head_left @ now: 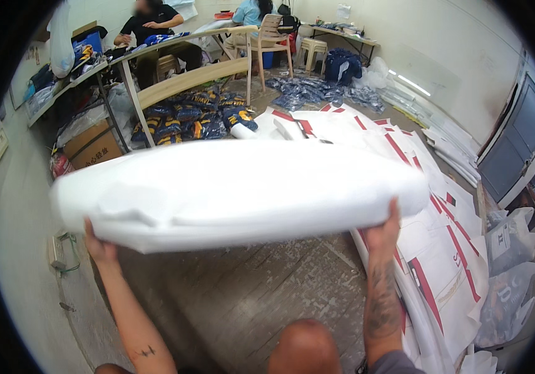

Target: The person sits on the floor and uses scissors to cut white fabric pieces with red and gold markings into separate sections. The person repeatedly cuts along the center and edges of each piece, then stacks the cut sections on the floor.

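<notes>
A long, thick white roll (242,190), of paper or fabric, lies crosswise in front of me, raised above the floor and slightly blurred. My left hand (100,242) grips its lower left side, with the fingers hidden behind or under the roll. Near the right end, my right hand (384,229) holds it the same way, thumb up along the front. Loose folds crease the roll's lower left surface. To the right, wide white printed sheets (429,249) with red and black shapes spread over the floor, partly covered by the roll.
Bagged dark garments (192,115) lie beneath a curved wooden table (192,81). Two people sit at the back. A cardboard box (93,144) stands at left, plastic bags (509,299) at right. A grey door (516,137) and long rolls (451,156) line the right wall.
</notes>
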A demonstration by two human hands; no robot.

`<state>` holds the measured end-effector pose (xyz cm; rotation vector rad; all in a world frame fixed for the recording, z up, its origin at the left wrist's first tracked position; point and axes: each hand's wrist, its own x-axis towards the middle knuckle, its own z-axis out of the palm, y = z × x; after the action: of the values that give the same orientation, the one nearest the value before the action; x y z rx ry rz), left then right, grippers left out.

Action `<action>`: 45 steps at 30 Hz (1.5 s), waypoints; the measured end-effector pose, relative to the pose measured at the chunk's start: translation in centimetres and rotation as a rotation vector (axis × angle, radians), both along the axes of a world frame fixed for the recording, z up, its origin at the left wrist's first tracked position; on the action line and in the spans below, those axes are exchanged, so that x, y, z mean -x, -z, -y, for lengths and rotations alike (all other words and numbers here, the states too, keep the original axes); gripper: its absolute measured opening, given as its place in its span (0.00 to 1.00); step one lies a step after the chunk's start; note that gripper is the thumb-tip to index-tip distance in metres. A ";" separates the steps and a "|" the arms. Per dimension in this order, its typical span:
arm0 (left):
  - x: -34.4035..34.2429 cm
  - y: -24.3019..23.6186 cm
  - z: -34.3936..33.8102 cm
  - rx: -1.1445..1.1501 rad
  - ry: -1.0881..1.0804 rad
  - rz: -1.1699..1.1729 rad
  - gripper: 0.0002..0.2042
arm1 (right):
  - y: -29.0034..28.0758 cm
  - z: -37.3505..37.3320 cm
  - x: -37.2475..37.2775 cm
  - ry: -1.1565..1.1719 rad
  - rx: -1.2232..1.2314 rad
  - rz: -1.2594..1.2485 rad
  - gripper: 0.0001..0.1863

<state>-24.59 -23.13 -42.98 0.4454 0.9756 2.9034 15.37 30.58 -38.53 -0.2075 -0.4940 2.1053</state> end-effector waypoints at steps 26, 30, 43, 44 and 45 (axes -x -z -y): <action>-5.8 35.9 17.5 0.830 -0.764 0.927 0.19 | 35.5 7.7 -2.9 -0.488 0.235 0.965 0.32; -4.6 31.8 17.8 0.746 -0.845 0.981 0.22 | 33.9 11.6 -1.6 -0.593 0.238 0.965 0.37; -26.8 30.1 -14.6 1.769 -0.138 -0.754 0.34 | 30.3 11.6 -21.4 0.074 -0.945 2.121 0.24; -28.7 29.2 -17.2 1.739 0.008 -0.908 0.35 | 30.1 12.0 -25.5 0.130 -0.926 2.211 0.24; -30.4 28.5 -19.7 1.754 0.181 -0.950 0.35 | 30.0 12.7 -29.1 0.141 -0.838 2.338 0.23</action>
<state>5.79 -3.45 -71.50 1.3863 2.5969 0.6455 44.50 17.83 -68.58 -1.9950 -2.2876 0.3402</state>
